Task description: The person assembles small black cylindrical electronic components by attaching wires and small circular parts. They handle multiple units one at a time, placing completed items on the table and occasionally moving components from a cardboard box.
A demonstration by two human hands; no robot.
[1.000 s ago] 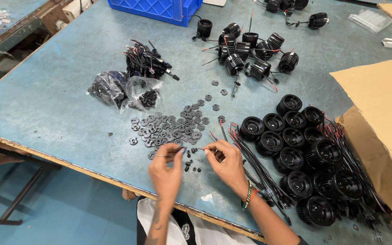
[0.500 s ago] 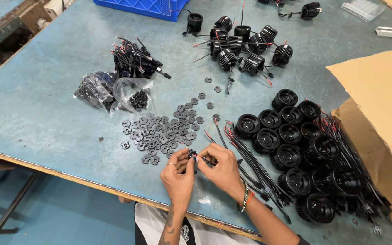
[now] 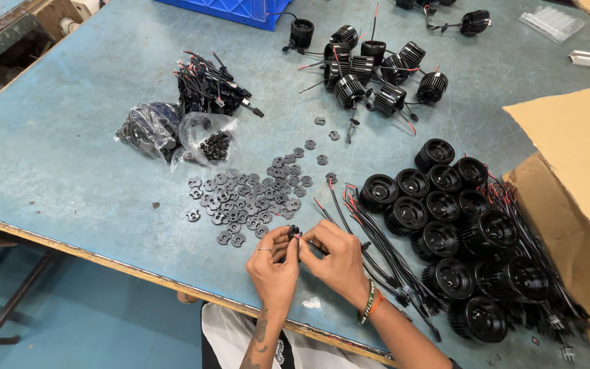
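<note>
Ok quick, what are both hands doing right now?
Left hand: fingers closed, pinching a small black part.
Right hand: fingers closed at the same part; what it grips cannot be told.

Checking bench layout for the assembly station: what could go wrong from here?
1. Both hands, left hand and right hand, pinch a small black part near the table edge; a slip could drop it to the floor.
2. The loose wire leads lie beside the right wrist and may snag.
3. The scattered black discs sit close enough to be swept off.
</note>
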